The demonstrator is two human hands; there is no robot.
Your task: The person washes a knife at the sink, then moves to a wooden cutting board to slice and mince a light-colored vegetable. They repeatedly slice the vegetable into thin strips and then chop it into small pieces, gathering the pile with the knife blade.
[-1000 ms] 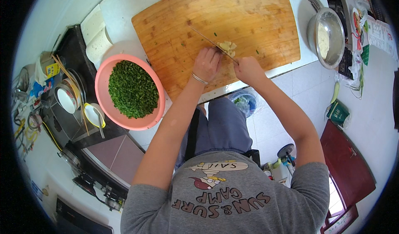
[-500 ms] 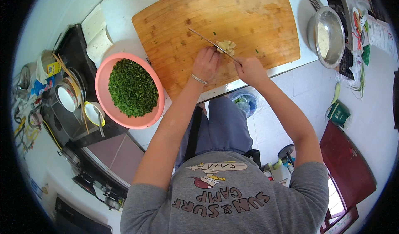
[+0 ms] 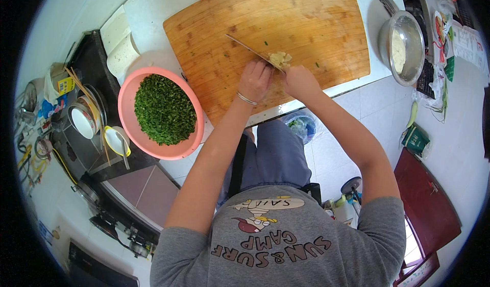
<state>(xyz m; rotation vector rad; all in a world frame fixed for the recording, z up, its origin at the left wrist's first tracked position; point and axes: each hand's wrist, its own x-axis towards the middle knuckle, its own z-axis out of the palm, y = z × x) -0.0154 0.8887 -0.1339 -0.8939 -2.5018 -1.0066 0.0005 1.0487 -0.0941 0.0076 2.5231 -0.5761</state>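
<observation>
A kitchen knife (image 3: 248, 48) slants across the large wooden cutting board (image 3: 316, 21), its handle inside my right hand (image 3: 301, 82), which is closed around it. Thin pale yellow slices (image 3: 280, 59), possibly ginger, lie in a small pile on the far side of the blade. On the near side, my left hand (image 3: 255, 81) rests on the board with its fingers bent and pressed together close to the blade. Whatever those fingertips hold is hidden. A few green bits are scattered around on the wood.
Left of the board stands a pink basin (image 3: 198, 139) of chopped greens. A metal bowl (image 3: 419, 47) with pale dough or flour sits at the right. Farther left are stacked bowls (image 3: 83, 122) with chopsticks. A lined bin (image 3: 306, 126) stands below the counter edge.
The knife and my right hand have shifted slightly left and toward me. My left hand stays beside the blade, and the slices remain in nearly the same place.
</observation>
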